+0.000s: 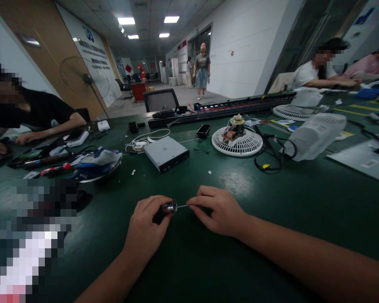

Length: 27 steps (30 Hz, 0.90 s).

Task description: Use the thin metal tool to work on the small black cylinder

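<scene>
My left hand (145, 229) is closed around a small screwdriver handle with a silver collar (169, 207), resting on the dark green table (271, 202). A thin metal bit (182, 206) sticks out of the collar to the right. My right hand (219, 212) pinches the tip end of that bit with thumb and fingers. Both hands lie low on the table near its front edge, almost touching each other.
Behind my hands lie a grey optical drive (166, 153), a white fan grille with a motor (236, 141), a white fan housing (317, 134), black cables (273, 158) and a tool pile (82, 166). People sit at the left (34, 113) and right (318, 69); another stands in the corridor (202, 69).
</scene>
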Each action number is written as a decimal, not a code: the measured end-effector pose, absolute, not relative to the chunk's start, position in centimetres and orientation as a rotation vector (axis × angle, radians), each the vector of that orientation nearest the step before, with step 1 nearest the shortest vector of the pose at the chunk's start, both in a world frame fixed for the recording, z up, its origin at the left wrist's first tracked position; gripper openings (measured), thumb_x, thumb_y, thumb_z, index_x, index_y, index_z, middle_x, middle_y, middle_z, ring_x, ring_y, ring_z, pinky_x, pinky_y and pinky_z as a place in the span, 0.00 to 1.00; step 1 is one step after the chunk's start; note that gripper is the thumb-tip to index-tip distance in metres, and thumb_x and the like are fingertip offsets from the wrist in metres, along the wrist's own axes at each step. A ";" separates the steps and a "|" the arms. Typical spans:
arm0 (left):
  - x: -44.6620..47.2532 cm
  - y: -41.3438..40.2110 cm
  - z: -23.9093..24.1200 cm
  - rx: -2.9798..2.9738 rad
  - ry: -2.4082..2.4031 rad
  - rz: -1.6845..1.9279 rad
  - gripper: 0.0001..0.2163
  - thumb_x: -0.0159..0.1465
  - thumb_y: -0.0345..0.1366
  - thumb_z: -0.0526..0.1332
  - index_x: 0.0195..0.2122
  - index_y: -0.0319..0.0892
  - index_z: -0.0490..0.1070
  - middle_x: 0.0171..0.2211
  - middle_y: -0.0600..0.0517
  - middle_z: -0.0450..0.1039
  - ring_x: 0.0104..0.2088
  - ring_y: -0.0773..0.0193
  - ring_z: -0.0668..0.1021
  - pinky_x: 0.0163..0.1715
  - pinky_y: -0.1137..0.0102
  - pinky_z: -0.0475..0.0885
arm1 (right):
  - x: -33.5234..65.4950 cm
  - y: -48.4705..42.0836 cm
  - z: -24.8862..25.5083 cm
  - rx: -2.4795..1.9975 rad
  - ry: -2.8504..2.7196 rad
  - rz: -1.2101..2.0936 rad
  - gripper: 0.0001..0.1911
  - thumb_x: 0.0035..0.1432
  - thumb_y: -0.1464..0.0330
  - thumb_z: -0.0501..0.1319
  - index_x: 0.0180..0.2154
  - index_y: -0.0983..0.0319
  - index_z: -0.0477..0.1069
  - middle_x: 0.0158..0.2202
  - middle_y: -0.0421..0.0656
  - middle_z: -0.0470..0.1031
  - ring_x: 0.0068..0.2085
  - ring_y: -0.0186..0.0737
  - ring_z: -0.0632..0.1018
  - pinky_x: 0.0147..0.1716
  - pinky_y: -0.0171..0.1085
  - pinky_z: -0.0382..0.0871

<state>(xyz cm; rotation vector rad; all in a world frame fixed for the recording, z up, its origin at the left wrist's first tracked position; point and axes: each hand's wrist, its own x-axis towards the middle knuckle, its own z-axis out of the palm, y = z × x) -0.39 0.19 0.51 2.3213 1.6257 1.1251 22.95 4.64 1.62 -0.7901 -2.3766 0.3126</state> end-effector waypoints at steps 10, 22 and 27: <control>-0.3 0.2 0.5 2.334 1.634 1.177 0.12 0.59 0.28 0.66 0.43 0.49 0.75 0.42 0.51 0.79 0.43 0.54 0.80 0.45 0.54 0.74 | 22.5 4.9 1.8 -1.007 -2.255 0.614 0.10 0.62 0.69 0.58 0.36 0.62 0.78 0.28 0.40 0.78 0.27 0.34 0.75 0.28 0.34 0.64; -0.2 0.1 0.5 2.346 1.616 1.176 0.13 0.58 0.28 0.66 0.43 0.49 0.75 0.41 0.52 0.80 0.43 0.54 0.80 0.44 0.54 0.74 | 22.7 4.9 1.2 -0.932 -2.316 0.475 0.10 0.63 0.68 0.58 0.37 0.62 0.78 0.31 0.41 0.79 0.28 0.34 0.76 0.29 0.34 0.65; -0.3 0.1 0.4 2.268 1.732 1.157 0.12 0.58 0.29 0.66 0.43 0.48 0.74 0.40 0.51 0.79 0.41 0.53 0.80 0.42 0.54 0.74 | 22.8 4.8 1.4 -0.838 -2.366 0.549 0.08 0.62 0.68 0.58 0.38 0.61 0.76 0.30 0.40 0.77 0.27 0.33 0.75 0.28 0.33 0.63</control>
